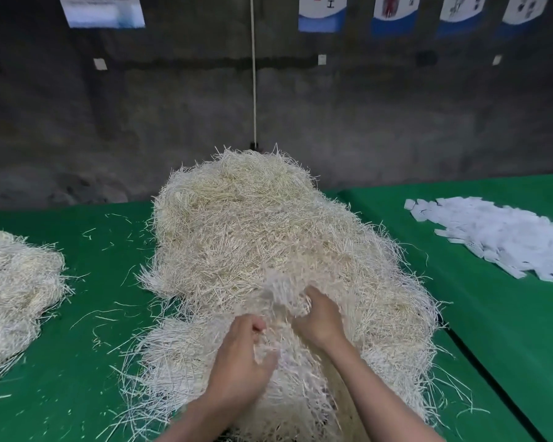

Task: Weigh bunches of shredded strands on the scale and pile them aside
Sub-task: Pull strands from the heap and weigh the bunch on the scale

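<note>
A big heap of pale shredded strands [256, 237] covers the middle of the green table [87, 362]. Both my hands are dug into its near side. My left hand [241, 355] curls its fingers round a tuft of strands. My right hand [320, 317] grips a blurred bunch of strands [281, 290] lifted a little out of the heap. A second, smaller pile of strands [13, 291] lies at the left edge of the table. No scale shows in this view.
White paper slips [498, 234] lie spread on the right part of the green table, past a seam in the cover. Loose strands are scattered on the green surface between the piles. A dark concrete wall with posters [101, 9] and a hanging cord [253, 74] stands behind.
</note>
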Action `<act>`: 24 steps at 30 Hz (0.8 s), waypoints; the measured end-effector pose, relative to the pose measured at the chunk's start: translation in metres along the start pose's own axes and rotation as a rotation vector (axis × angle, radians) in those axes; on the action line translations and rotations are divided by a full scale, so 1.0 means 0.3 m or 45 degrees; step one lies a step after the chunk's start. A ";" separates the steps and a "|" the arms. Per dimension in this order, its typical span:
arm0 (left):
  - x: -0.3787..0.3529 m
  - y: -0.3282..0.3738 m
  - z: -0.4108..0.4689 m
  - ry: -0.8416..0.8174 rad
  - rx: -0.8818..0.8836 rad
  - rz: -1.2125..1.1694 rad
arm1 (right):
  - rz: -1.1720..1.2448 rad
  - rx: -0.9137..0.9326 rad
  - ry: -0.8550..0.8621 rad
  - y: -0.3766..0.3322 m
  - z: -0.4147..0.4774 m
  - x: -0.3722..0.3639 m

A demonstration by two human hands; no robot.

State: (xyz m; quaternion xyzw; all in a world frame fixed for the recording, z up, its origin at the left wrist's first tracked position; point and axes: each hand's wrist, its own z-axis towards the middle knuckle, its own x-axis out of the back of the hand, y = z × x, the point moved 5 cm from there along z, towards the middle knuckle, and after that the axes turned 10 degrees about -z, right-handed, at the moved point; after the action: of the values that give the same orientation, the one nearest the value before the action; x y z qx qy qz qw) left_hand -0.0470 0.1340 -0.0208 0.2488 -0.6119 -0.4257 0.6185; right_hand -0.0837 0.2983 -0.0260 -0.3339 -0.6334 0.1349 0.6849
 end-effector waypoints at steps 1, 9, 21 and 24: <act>-0.029 0.000 0.009 -0.044 -0.015 0.049 | 0.109 0.022 0.026 -0.022 0.005 0.042; -0.125 -0.005 0.106 -0.182 0.108 -0.238 | 0.592 0.176 0.143 -0.194 0.048 0.294; 0.072 0.219 0.294 0.037 0.131 -0.775 | 0.707 0.409 -0.344 -0.352 0.008 0.301; 0.155 0.183 0.331 0.290 0.345 -0.925 | 0.911 0.206 0.141 -0.234 0.035 0.403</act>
State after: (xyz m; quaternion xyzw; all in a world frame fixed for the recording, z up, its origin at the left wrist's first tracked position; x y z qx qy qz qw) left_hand -0.1361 0.1447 0.0626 0.5738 -0.4621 -0.5018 0.4533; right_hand -0.0910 0.3227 0.1117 -0.4858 -0.4258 0.3973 0.6518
